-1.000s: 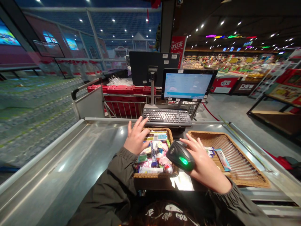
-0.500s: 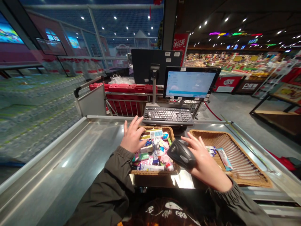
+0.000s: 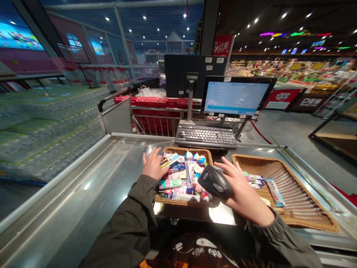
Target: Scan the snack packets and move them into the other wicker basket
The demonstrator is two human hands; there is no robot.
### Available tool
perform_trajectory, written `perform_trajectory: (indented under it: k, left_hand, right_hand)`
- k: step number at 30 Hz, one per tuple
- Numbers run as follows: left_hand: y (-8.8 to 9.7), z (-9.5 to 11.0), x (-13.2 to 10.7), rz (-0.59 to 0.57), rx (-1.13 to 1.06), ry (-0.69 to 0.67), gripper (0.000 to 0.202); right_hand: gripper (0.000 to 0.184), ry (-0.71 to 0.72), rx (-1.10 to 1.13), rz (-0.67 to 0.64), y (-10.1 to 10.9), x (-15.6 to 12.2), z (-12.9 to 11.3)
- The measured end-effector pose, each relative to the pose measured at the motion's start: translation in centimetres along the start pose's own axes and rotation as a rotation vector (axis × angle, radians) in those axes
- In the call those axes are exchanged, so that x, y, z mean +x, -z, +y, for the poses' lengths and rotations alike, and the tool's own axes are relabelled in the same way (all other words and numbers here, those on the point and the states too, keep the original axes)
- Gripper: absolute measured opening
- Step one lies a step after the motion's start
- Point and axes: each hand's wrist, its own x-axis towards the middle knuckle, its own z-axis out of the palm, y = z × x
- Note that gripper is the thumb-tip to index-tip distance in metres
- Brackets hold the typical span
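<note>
My left hand point(image 3: 154, 165) is at the left rim of a wicker basket point(image 3: 182, 202), fingers spread and apart. Beside its thumb, a flat yellow-and-white packet point(image 3: 170, 160) with a barcode lies tilted on a heap of small packaged sweets point(image 3: 178, 175). A green-and-pink packet point(image 3: 170, 184) lies nearer me in the heap. In my right hand point(image 3: 241, 190) is a black barcode scanner point(image 3: 214, 182), its head pointing left over the basket's right side. Several fingers of that hand stretch forward past the scanner; the thumb is hidden.
A second wicker basket point(image 3: 315, 201) at the right holds a light-blue packet point(image 3: 275, 191) and a few small packets. Behind the baskets stand a keyboard point(image 3: 206, 136) and a lit monitor point(image 3: 238, 97). The metal counter point(image 3: 111, 167) has raised edges.
My left hand has drawn slightly left, away from the barcoded packet, which now lies more tilted on the heap. The scanner stays in my right hand. The view has shifted a little left.
</note>
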Motion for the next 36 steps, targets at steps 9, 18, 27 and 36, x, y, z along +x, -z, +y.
perform_trajectory:
  k: [9, 18, 27, 36]
  left_hand:
    - [-3.1, -0.7, -1.0, -0.17, 0.099, 0.21, 0.036]
    - [-0.6, -0.8, -0.7, -0.11, -0.031, 0.03, 0.028]
    - [1.0, 8.4, 2.0, -0.129, -0.224, -0.451, 0.029]
    - [-3.2, 21.3, 4.7, -0.264, -0.266, -0.799, 0.033]
  right_hand:
    - [0.042, -0.014, 0.036, -0.025, -0.9, 0.9, -0.3]
    - [0.046, -0.042, 0.017, -0.028, -1.2, 0.9, 0.2]
    - [0.043, -0.26, -0.057, 0.024, 1.1, -3.0, 2.9]
    - [0.046, -0.474, -0.152, 0.153, 4.4, -10.3, 8.4]
